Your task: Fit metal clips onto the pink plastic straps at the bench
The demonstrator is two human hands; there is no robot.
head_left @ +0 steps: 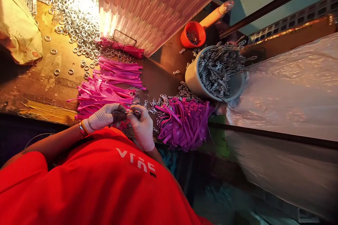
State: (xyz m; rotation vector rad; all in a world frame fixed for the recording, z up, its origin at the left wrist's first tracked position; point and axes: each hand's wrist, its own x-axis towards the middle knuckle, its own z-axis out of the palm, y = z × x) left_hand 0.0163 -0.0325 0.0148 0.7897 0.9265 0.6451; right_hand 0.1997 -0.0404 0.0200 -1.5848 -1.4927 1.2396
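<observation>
A small dark piece (121, 115) with a metal ring at its end sits pinched between both gloved hands at the near edge of the worktop (31, 88). The left hand (104, 116) grasps the piece, and the right hand (142, 126) grips its ring end. Flat pink strips (111, 88) lie just beyond; purple strips (185, 123) are heaped to the right. Behind stand a grey tub (192, 77) of metal clips and scattered rings (76, 21).
</observation>
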